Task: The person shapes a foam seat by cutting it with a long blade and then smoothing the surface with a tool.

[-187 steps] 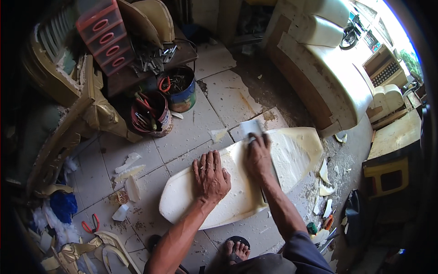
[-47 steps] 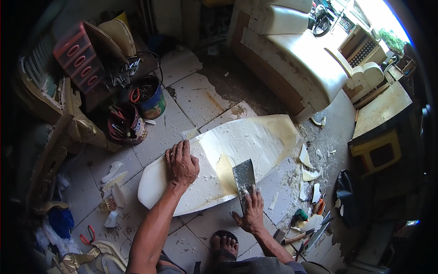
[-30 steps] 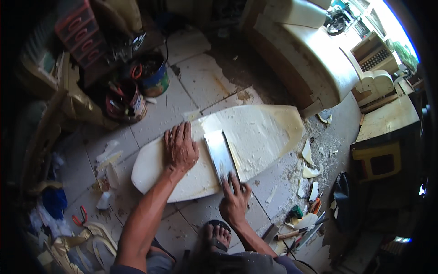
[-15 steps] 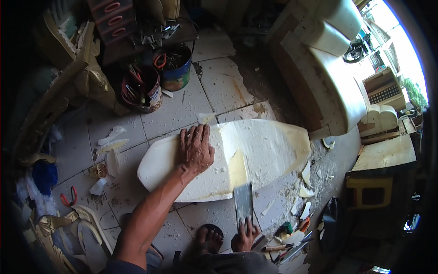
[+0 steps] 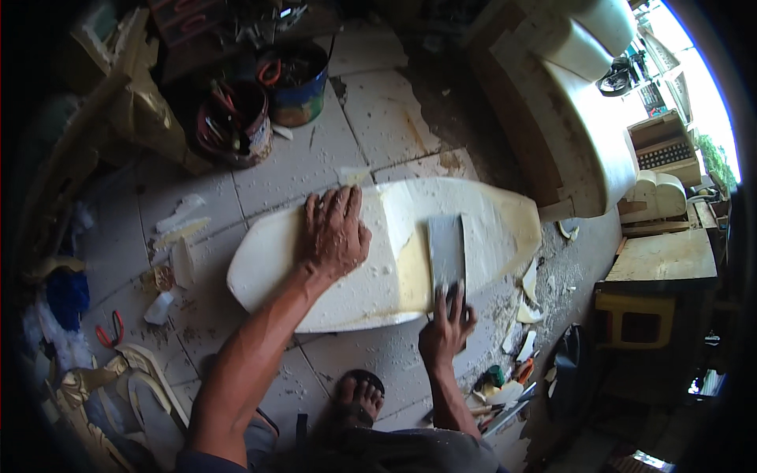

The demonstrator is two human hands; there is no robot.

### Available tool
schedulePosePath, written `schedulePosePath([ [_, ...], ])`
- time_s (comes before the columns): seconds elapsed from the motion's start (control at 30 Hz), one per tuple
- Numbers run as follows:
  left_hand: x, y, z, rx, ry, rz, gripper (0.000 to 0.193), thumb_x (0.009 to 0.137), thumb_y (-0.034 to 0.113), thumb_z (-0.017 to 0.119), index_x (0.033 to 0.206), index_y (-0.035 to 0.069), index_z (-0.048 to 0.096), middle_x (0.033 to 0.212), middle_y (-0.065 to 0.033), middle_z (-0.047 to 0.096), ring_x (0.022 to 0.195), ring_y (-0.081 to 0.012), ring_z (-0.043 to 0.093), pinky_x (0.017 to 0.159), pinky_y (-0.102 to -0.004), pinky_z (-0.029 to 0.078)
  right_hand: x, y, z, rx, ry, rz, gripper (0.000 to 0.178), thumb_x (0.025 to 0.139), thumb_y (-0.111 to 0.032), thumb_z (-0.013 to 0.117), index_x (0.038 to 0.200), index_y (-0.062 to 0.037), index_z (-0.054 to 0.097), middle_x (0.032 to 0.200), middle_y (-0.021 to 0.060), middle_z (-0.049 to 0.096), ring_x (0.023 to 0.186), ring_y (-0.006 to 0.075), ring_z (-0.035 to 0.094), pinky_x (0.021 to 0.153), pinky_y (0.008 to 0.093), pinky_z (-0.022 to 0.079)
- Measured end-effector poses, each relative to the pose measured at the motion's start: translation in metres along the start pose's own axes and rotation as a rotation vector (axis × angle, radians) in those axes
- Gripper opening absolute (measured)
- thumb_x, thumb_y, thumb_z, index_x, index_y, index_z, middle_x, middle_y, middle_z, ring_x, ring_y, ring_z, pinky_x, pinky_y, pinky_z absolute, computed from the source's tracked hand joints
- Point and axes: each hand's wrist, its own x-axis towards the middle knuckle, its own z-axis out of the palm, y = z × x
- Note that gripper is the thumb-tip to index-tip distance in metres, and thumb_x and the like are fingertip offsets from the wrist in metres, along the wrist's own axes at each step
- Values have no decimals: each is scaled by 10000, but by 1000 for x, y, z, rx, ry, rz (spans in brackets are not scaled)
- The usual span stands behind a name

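Note:
A long cream-white foam piece, tapered at both ends, lies across the floor in front of me. My left hand presses flat on its left half, fingers stretched toward the far edge and dusted with white crumbs. My right hand grips the near end of a flat grey rectangular board. The board lies on the foam right of the raised ridge, beside a smooth yellowish patch. Its underside is hidden.
Two tool-filled buckets, one reddish and one blue-green, stand at the far left. A large pale curved form rises at the far right. Foam scraps and hand tools litter the floor at right. My foot is near the foam.
My right hand has pushed the grey board away from me, from the foam's near edge up onto its surface. My left hand stays on the foam.

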Motion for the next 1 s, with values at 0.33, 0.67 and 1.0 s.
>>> schedulePosePath([
  [0.33,-2,-4,1,-32,22,23,613,849,173,598,1409,-69,536,1395,-233,563,1314,-361,508,1172,-562,277,59,15,2,-98,55,65,603,793,41,544,1376,-77,644,1587,212,450,1373,370,476,1153,574,305],
  [0.67,-2,-7,11,-29,52,49,649,816,190,609,1400,-82,526,1385,-236,552,1299,-376,502,1145,-606,275,29,54,7,-82,29,91,615,789,17,541,1388,-90,629,1565,233,472,1383,435,474,1135,591,307],
  [1.0,-6,-4,11,-32,13,12,642,830,182,596,1412,-77,520,1406,-236,536,1325,-369,485,1145,-612,278,44,73,5,-105,85,63,608,796,21,533,1397,-39,604,1566,268,453,1389,461,452,1135,578,321],
])
